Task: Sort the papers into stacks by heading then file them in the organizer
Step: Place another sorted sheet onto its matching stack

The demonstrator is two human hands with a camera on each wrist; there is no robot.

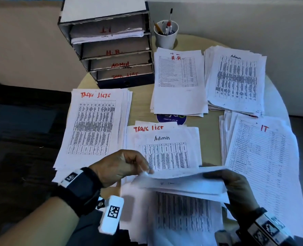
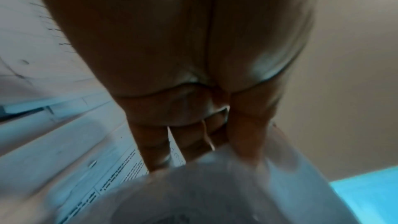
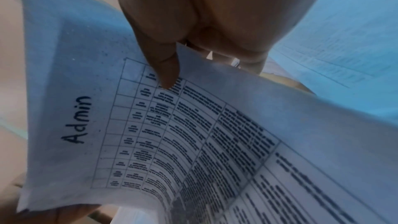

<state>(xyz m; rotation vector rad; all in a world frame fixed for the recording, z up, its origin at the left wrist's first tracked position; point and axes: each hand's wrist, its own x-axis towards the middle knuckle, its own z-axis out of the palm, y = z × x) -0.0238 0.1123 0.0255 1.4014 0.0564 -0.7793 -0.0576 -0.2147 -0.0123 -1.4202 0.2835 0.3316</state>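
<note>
Both hands lift one printed sheet (image 1: 181, 181) over the near unsorted pile (image 1: 165, 150). My left hand (image 1: 143, 170) pinches its left edge and my right hand (image 1: 216, 174) grips its right edge. In the right wrist view the sheet (image 3: 193, 125) is headed "Admin", with my thumb (image 3: 165, 67) pressed on it. The left wrist view shows my left hand (image 2: 211, 152) pinching the blurred sheet (image 2: 237, 193). Sorted stacks lie around: Task Lists (image 1: 94, 125), H.R. (image 1: 179, 82), Admin (image 1: 235, 79), IT (image 1: 264, 160). The organizer (image 1: 110, 47) stands at the back left.
The organizer's trays read IT, H.R., ADMIN and TASK LIST; the IT tray holds papers. A white cup of pens (image 1: 165, 34) stands beside it. A blue sticker (image 1: 171, 118) shows on the round table (image 1: 142, 103). The table's left edge drops to a dark floor.
</note>
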